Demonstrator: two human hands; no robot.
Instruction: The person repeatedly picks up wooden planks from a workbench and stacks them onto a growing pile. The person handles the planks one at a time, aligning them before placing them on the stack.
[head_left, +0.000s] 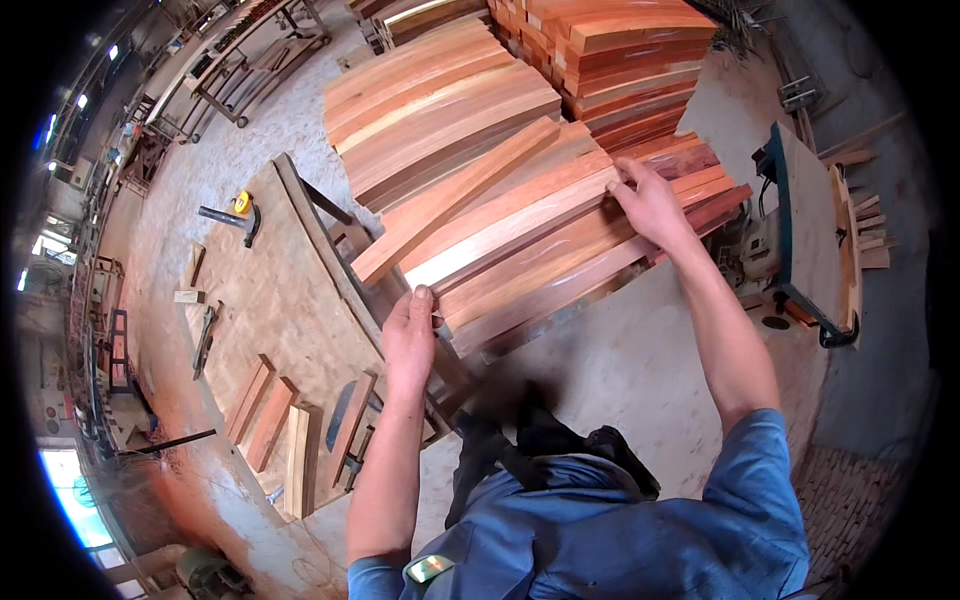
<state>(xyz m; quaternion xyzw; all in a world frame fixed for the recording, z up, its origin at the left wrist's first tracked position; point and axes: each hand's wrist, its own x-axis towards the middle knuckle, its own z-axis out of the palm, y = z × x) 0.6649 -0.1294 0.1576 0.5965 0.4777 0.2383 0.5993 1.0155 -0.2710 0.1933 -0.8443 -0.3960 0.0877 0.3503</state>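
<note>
A long reddish-brown wooden board (515,225) with a pale, shiny stretch lies across the front of a stack of similar boards. My left hand (408,338) pinches its near left end, thumb on top and fingers partly hidden below. At the far right end, my right hand (650,207) grips it with the thumb against the edge and fingers curled over. Just beyond, a loose narrow wooden strip (455,205) rests slantwise on the stack. More boards (560,285) lie side by side on the near side, close under my hands.
A worktable (270,290) at left carries a hammer (240,222), a yellow tape measure (242,202), pliers-like tool (207,335), clamps and several short wood pieces (270,425). Tall wood stacks (640,70) stand behind. A machine with an upright panel (800,220) stands at right.
</note>
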